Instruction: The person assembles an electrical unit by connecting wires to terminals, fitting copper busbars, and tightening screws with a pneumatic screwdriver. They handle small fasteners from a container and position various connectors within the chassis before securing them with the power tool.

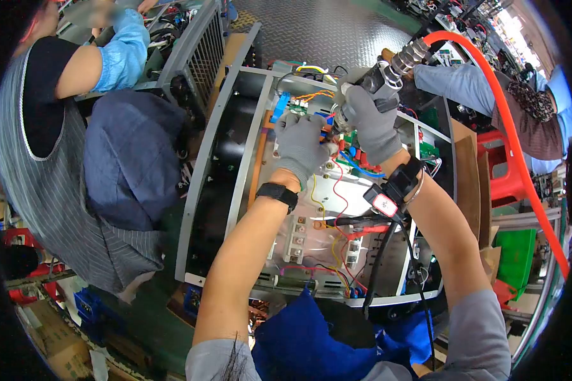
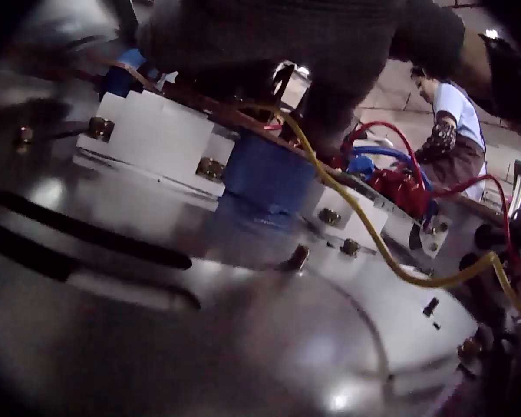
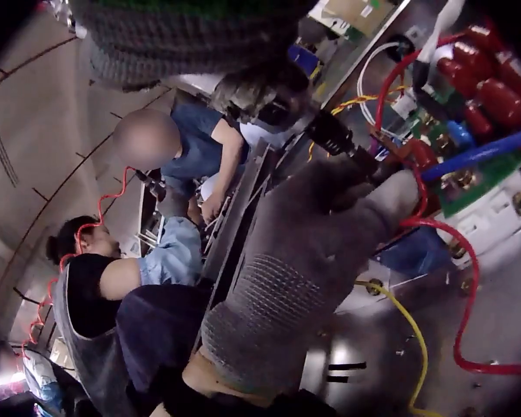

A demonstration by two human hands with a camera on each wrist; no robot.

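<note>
Gloved, my right hand [image 1: 370, 124] grips a power driver [image 1: 382, 81] whose nose points down into an open metal chassis [image 1: 200, 213]. Beside that nose is my gloved left hand [image 1: 300, 145], fingers bent over a circuit board; what its fingertips touch is hidden. In the right wrist view, the driver's dark nose [image 3: 332, 135] reaches the fingers of my left hand [image 3: 286, 261], close to a red wire [image 3: 469, 313] and a green board [image 3: 491, 187] with red components [image 3: 508, 91]. The left wrist view shows a dark glove [image 2: 269, 43] above white blocks [image 2: 148, 130] and a blue part [image 2: 265, 174].
An orange hose [image 1: 511, 120] arcs from the driver down the right side. Yellow wires [image 1: 318, 197] and a black cable [image 1: 380, 263] cross the chassis. One person sits at the left [image 1: 76, 76], another at the right [image 1: 540, 108]. A green bin [image 1: 516, 257] is at the right.
</note>
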